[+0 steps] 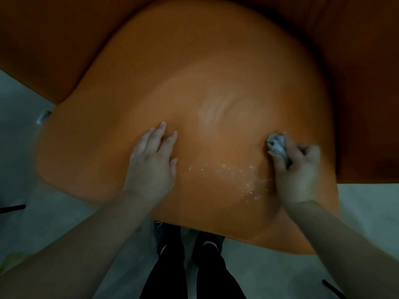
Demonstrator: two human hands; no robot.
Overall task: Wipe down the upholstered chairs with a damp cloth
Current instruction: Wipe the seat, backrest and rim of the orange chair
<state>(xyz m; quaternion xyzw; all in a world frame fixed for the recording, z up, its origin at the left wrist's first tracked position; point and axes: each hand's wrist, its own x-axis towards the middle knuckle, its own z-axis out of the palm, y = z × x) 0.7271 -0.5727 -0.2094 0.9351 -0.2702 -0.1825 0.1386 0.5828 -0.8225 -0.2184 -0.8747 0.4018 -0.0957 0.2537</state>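
The orange chair seat (pixel 216 72) lies under both hands. The left hand (pixel 151 162) rests flat, fingers spread. The right hand (pixel 295 167) grips a bunched grey cloth (pixel 277 145) at its fingertips, apparently pressed to the seat. Water droplets (pixel 226 171) lie between the hands.

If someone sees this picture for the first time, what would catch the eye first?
The big orange seat fills most of the view, with water droplets glinting near its front edge. On its right side, the right hand grips a crumpled grey cloth. The left hand rests flat on the seat, left of the droplets.
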